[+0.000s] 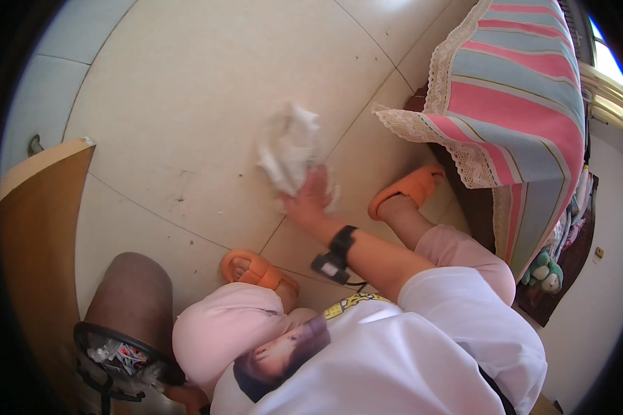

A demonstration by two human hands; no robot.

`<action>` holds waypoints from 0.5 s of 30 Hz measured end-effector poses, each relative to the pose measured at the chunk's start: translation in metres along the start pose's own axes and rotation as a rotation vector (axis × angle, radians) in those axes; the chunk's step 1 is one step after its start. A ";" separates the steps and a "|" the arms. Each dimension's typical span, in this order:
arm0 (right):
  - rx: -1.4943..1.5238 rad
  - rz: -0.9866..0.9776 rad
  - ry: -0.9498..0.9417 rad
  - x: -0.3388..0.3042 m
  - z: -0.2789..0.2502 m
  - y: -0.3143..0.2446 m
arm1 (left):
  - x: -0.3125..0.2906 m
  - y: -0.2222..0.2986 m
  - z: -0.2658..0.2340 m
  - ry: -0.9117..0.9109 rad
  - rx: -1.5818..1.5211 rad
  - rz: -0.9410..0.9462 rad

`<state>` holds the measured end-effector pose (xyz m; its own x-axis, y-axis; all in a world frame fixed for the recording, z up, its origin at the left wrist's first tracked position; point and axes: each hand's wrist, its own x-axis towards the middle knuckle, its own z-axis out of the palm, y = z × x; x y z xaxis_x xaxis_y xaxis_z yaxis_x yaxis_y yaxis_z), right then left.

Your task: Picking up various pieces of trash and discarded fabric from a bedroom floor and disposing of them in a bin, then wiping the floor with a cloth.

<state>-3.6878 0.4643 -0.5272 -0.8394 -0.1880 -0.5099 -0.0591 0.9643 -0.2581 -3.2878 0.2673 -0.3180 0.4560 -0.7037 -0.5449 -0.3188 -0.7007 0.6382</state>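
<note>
My right hand [310, 198] is down at the tiled floor [187, 117], its fingers on a crumpled white cloth [289, 142]. Motion smears both the cloth and the fingertips. A black strap with a small dark device [332, 266] circles my right wrist. Low on the left, a bit of my left hand or forearm [189, 397] shows beside my knee, close to the rim of a brown waste bin [133, 290]; its fingers are hidden. Wrappers and a clear plastic bag [128, 356] fill the bin's mouth.
My feet in orange slippers [259, 271] straddle the work spot. Dark smudges [180, 197] and specks dot the tiles. A wooden panel edge [45, 169] stands at left. On the right, a striped, lace-edged cloth [512, 104] hangs over furniture, near a plush toy [545, 275].
</note>
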 end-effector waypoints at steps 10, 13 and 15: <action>0.814 -0.258 0.111 0.061 -0.035 -0.131 | 0.028 -0.034 -0.028 0.039 -0.021 0.046; 1.303 -0.345 -0.130 0.098 -0.096 -0.096 | 0.019 -0.029 -0.024 0.060 -0.098 0.102; 1.230 -0.296 -0.213 0.130 -0.143 -0.055 | 0.005 -0.020 -0.014 -0.003 -0.086 0.174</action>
<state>-3.8706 0.4135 -0.4618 -0.7703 -0.5006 -0.3949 0.4037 0.0965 -0.9098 -3.2674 0.2795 -0.3264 0.3977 -0.8138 -0.4238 -0.3204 -0.5560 0.7670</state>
